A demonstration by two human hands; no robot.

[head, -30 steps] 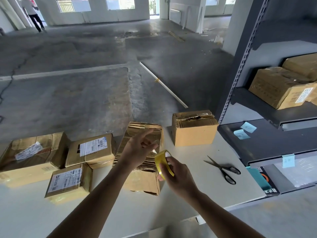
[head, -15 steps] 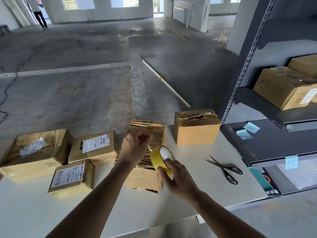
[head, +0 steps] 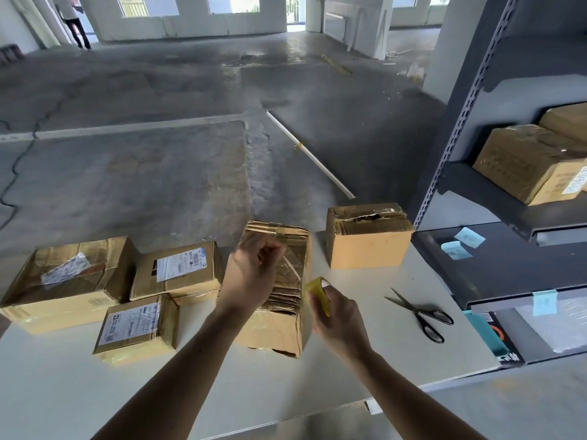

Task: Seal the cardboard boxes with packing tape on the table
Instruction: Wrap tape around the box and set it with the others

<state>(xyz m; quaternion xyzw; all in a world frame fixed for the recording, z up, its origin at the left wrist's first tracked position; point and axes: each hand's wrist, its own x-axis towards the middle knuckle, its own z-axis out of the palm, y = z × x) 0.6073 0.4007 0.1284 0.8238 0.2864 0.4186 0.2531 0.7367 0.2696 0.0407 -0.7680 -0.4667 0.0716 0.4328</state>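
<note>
- Five brown cardboard boxes on the flat white table [head: 381,350]. All are corrugated and creased, most with glossy old tape.
- Centre box [head: 279,325] sits mid-frame: tall, with crumpled top flaps and a ragged lower corner.
- Left hand [head: 254,274] is over the top of the centre box, fingers curled, pinching the end of a clear tape strip [head: 292,268].
- Right hand [head: 340,322] grips the yellow tape roll [head: 317,295], a thin ring seen nearly edge-on, just right of the centre box.
- The strip is a shiny film running from the left hand to the roll and veils the box top. The left forearm hides the box's left edge.
- Three boxes are packed close at the left of the frame: big box [head: 63,281] with a wrinkled label, labelled box [head: 178,271], small labelled box [head: 136,328].
- Torn-top box [head: 368,242] stands apart, up and right of centre.
- One pair of scissors [head: 419,309], black handles, metal blades parted, lies on the table at right.
- Dark grey metal shelf [head: 476,122] at the right edge holds two more cardboard boxes and three pale blue sticky notes.
- One person [head: 74,23] stands at upper left on the concrete floor.
</note>
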